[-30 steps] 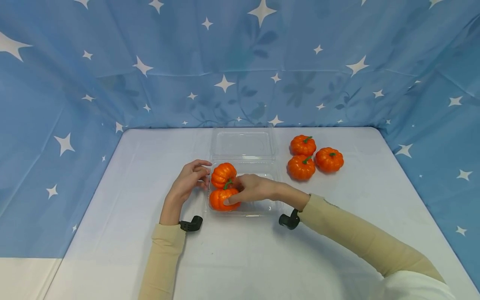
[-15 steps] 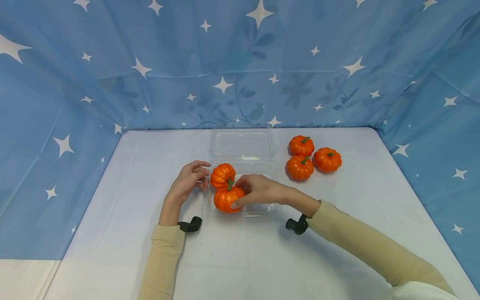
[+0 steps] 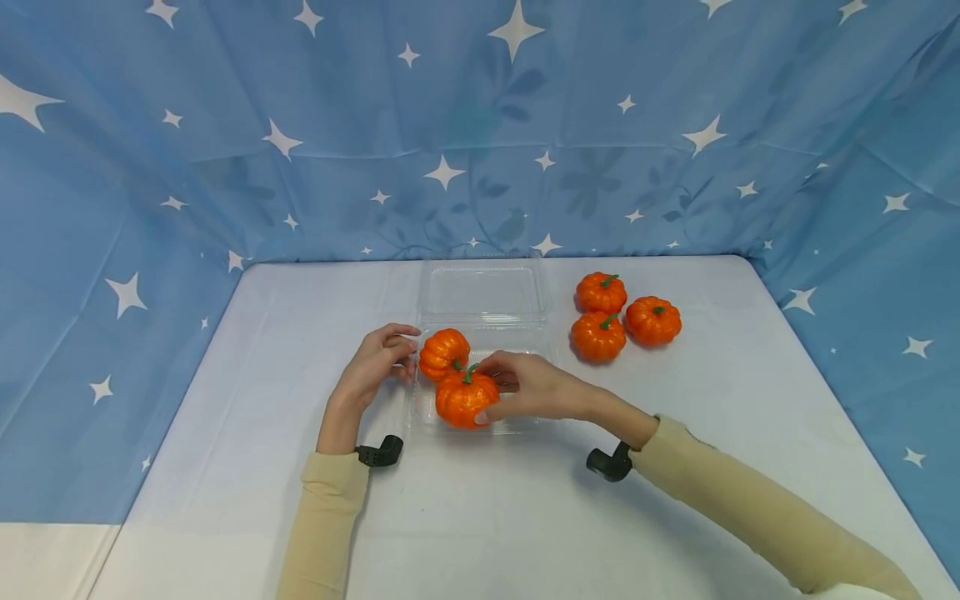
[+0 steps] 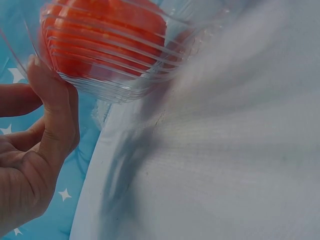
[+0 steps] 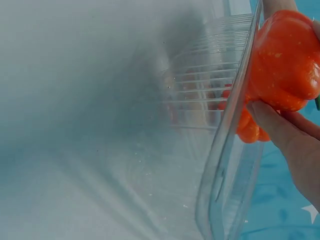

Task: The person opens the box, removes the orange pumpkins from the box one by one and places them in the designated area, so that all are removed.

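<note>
My right hand grips an orange toy pumpkin with a green stem, thumb on its near side. The pumpkin is over the left half of a clear plastic clamshell box; in the right wrist view it shows above the box's rim. A second toy pumpkin sits in the box's back left corner, partly behind the held one. My left hand is at the box's left side, fingers loosely bent. In the left wrist view a fingertip touches the box's ribbed wall.
The box's lid lies folded back behind it. Three more toy pumpkins, one at the back, one in front and one at the right, stand right of the box on the white table. A starry blue curtain hangs behind.
My right hand has drawn the gripped pumpkin up and to the right, away from the box's left wall, and its stem now points more upright. The left hand has stayed in place.
</note>
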{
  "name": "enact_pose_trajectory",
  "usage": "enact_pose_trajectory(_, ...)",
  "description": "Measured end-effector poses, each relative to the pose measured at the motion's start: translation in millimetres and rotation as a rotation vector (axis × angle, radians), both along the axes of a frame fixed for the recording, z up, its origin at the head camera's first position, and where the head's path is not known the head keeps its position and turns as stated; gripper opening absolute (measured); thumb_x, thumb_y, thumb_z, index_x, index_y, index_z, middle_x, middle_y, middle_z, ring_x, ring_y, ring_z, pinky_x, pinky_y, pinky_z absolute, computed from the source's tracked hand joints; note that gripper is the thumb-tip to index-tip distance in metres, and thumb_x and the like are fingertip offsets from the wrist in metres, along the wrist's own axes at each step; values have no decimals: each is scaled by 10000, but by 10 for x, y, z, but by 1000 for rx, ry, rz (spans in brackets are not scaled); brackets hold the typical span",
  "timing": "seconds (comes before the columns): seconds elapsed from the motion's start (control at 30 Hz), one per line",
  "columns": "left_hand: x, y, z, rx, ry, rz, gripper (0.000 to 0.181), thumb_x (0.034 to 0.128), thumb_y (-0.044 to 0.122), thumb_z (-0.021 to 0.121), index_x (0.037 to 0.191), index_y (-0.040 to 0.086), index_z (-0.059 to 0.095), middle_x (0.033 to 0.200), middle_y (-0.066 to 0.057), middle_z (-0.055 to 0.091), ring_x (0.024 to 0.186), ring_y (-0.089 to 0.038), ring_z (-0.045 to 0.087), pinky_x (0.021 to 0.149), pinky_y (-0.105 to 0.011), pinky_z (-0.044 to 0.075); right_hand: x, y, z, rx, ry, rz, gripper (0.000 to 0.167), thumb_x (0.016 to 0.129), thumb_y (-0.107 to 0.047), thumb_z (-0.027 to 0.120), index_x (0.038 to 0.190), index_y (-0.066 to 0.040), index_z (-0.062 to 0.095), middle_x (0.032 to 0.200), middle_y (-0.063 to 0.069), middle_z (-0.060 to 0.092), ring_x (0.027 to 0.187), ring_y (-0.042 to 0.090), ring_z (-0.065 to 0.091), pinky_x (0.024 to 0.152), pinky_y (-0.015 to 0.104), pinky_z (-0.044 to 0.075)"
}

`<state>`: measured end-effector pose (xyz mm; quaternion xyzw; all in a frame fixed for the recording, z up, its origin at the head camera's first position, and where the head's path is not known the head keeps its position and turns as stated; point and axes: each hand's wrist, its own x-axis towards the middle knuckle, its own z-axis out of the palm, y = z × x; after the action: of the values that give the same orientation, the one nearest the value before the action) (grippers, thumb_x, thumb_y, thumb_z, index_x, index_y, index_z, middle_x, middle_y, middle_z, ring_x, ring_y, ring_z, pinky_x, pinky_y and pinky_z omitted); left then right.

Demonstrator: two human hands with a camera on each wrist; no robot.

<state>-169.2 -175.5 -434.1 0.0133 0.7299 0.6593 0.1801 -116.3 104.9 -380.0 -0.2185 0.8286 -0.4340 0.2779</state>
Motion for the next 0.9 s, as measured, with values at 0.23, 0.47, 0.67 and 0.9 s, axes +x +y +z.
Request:
enact_pose_trajectory(0.23,1,-8,-14,4,1,-1,373,1040,71,518,1388,-63,502,848,-81,637,611,-154,573,575,-246,553,84,69,-19,-39,131,-31,689,843,-301,852,1409,-60,541,1413,81,603,1344,281,581,1106,434,490)
enact_pose_trajectory(0.47,0,-13,-23,1,0,-1,375,1039,69,524,1386,-69,499,846,-82,631,608,-158,571,569,-247,549,145,136,-49,-87,240,-93,691,833,-270,870,1412,-99,534,1413,52,606,1357,263,578,1101,436,489)
enact_pose_trajectory(0.67,0,-9,-18,3,6,-6,371,1035,57,506,1383,-72,496,840,-77,628,611,-165,569,569,-247,551,178,230,-51,-105,327,-146,711,829,-202,873,1432,-72,521,1442,90,595,1351,305,583,1083,476,493)
enact_pose_trajectory(0.9,-1,-4,-4,9,-7,-3,371,1040,51,490,1391,-68,492,848,-78,630,616,-170,571,576,-251,551,188,348,-107,-104,419,-171,751,814,-208,893,1451,-92,513,1438,88,602,1323,296,606,1053,489,513)
